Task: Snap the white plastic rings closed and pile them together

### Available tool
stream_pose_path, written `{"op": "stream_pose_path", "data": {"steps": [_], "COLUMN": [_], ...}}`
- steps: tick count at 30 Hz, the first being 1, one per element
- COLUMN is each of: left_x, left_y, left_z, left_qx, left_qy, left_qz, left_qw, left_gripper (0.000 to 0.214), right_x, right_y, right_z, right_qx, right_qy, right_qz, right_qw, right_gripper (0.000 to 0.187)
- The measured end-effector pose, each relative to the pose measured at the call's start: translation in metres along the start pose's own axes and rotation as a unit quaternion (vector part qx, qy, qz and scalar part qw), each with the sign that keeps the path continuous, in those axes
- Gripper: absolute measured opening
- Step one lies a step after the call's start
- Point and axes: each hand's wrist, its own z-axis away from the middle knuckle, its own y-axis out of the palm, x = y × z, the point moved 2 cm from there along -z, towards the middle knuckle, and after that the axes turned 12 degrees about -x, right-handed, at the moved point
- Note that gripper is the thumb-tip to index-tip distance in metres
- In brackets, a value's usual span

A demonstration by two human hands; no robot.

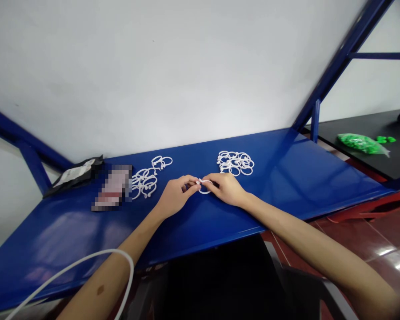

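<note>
On the glossy blue metal table [286, 178], the left hand [175, 195] and right hand [227, 189] pinch one thin white plastic ring [205, 186] between them; a heap of white rings [235, 162] lies just beyond the right hand.

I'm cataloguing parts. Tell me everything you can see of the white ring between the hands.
The white ring is a thin loop, plastic by its look, with a small tab at its left end. It sits nearly flat at the blue table, pinched between fingertips of the left hand and right hand.
</note>
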Motion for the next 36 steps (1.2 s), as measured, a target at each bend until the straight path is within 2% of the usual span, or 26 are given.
{"op": "stream_pose_path", "data": {"steps": [5,12,19,26,29,31,36], "left_x": [0.001,0.002,0.007,0.002,0.001,0.000,-0.003], "left_y": [-0.003,-0.002,0.000,0.002,0.004,0.005,0.005], "left_z": [-0.001,0.001,0.006,0.009,0.011,0.011,0.010], "left_qx": [-0.048,-0.060,-0.107,-0.171,-0.181,-0.179,-0.143], "left_qy": [0.018,0.058,0.157,0.285,0.312,0.291,0.133], "left_qz": [-0.026,-0.054,-0.071,-0.082,-0.092,-0.102,-0.093], "left_qw": [0.998,0.995,0.979,0.940,0.928,0.934,0.976], "left_gripper": [0.021,0.017,0.013,0.012,0.010,0.011,0.015], "right_x": [0.003,0.006,0.007,0.010,0.009,0.007,0.006], "right_y": [-0.005,-0.006,-0.005,-0.005,-0.005,-0.006,-0.004], "right_z": [-0.002,-0.001,0.000,0.001,0.001,0.000,0.000], "right_qx": [-0.035,0.009,0.019,0.013,0.003,-0.003,0.007], "right_qy": [0.019,0.046,0.035,0.048,0.057,0.061,0.058], "right_qz": [-0.056,-0.118,-0.120,-0.162,-0.165,-0.163,-0.159], "right_qw": [0.998,0.992,0.992,0.985,0.985,0.985,0.986], "right_gripper": [0.018,0.020,0.021,0.026,0.027,0.026,0.025]}}
